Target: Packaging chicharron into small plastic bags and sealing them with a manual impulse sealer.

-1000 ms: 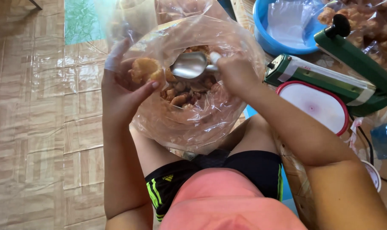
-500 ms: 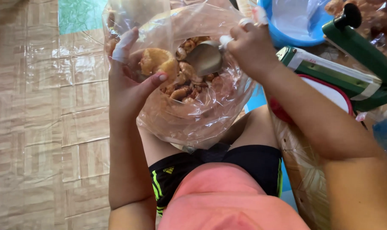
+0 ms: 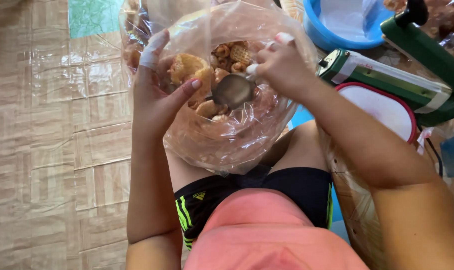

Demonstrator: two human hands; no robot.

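Brown patterned floor covering (image 3: 47,150) with a glossy plastic sheen fills the left side under me, with a green patch at the top edge. I sit on it, bare knees up, black shorts (image 3: 267,187) with green stripes and a pink shirt (image 3: 267,235) at the bottom of my view.

My left hand (image 3: 157,95) is curled around the near side of a clear plastic bag (image 3: 227,135) that rests between my legs; the thumb presses against the plastic from the front, and the index finger, wrapped in a white bandage, points up along the bag's rim. Fried snacks (image 3: 207,75), golden and brown, some round and some waffled, lie inside the bag.

My right hand (image 3: 282,65) reaches into the bag's mouth from above, fingers closed around the handle of a metal spoon (image 3: 233,91). Its bowl sits among the snacks, just right of my left thumb.

Right of my forearm lies a white lid with a red rim (image 3: 387,107). Behind it stands a green heat sealer (image 3: 387,75) with a black knob. A blue basin (image 3: 337,30) with something white inside sits at the top, and more bagged snacks show in the top right corner.
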